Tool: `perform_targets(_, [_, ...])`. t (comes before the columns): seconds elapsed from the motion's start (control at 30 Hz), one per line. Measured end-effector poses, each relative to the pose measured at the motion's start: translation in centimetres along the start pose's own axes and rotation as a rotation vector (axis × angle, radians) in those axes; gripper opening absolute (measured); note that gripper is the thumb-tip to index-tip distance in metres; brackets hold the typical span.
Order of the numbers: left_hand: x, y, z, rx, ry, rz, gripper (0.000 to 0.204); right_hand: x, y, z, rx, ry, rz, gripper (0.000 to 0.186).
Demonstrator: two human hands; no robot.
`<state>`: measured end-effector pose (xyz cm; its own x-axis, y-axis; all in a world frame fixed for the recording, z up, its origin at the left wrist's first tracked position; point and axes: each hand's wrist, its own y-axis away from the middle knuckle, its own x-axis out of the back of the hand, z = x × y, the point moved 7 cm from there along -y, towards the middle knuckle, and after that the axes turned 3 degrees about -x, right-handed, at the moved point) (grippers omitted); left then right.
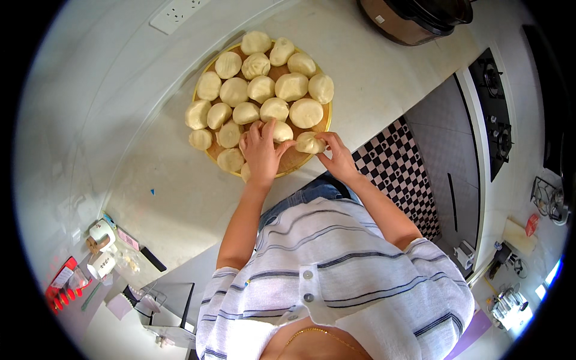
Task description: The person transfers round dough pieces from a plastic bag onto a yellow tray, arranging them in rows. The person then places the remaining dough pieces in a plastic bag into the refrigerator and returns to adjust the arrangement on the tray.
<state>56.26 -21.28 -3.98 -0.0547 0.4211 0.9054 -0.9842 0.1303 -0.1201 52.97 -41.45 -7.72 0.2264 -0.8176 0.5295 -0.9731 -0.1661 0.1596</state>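
Many pale, rounded steamed buns point(292, 87) lie close together on a round, yellow-rimmed board point(330, 114). At the board's near right edge, my right hand point(339, 159) pinches one pleated bun point(309, 143) between thumb and fingers. My left hand point(262, 155) lies over the near part of the board, with its fingers among the buns. Its thumb stretches right, its tip close to or touching the pinched bun. Another bun point(282, 132) sits between that thumb and the left fingers; the hand partly covers the buns beneath it.
A brown and black cooker point(414, 21) stands at the counter's far right. The pale counter point(162, 210) surrounds the board. Beyond the counter's right edge lies a checkered mat point(399, 174), with a black gas hob point(495, 114) farther right. Mugs point(101, 264) stand at lower left.
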Motion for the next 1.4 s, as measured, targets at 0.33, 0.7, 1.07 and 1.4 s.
perform_targets(0.33, [0.7, 1.6, -1.7, -0.042, 0.082, 0.030, 0.078, 0.1, -0.5, -1.4, 0.004, 0.197, -0.093, 0.070])
perform_targets(0.7, [0.7, 4.0, -4.0, 0.053, -0.053, -0.035, 0.065, -0.2, -1.7, -6.9, 0.315, 0.346, 0.086, 0.063])
perform_targets(1.07, [3.2, 1.3, -4.9, -0.058, 0.222, -0.127, 0.044, -3.3, -4.2, -6.9, 0.344, 0.382, 0.260, 0.044])
perform_targets(1.4, [3.6, 0.9, -4.9, 0.051, 0.175, -0.075, 0.037, -3.1, -4.4, -7.0, 0.320, 0.336, 0.261, 0.040])
